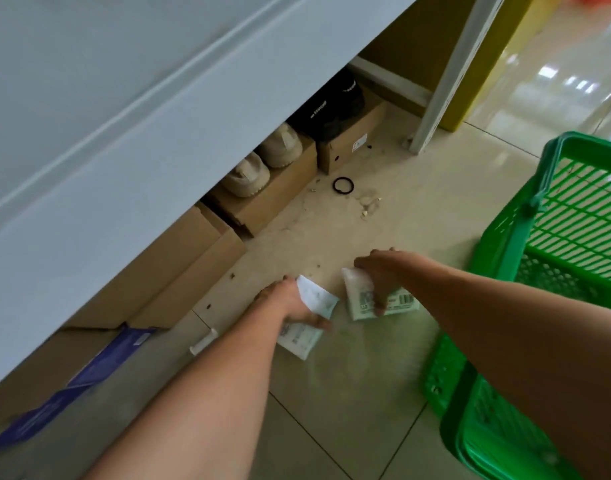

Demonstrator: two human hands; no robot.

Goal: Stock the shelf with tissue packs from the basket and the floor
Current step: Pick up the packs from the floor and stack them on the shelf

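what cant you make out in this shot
Head view only:
- Shelf: top and left edges cut it off; its stock is unseen.
- Basket: cut by the right edge, partly behind the right arm; part of its inside unseen.
- Print on the left pack and right pack: blurred, too small to read.

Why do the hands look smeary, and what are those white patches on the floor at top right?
Head view: motion blur smears the left hand, the right hand and the tissue packs they grip; same view, top right: bright reflections glare off the glossy floor.
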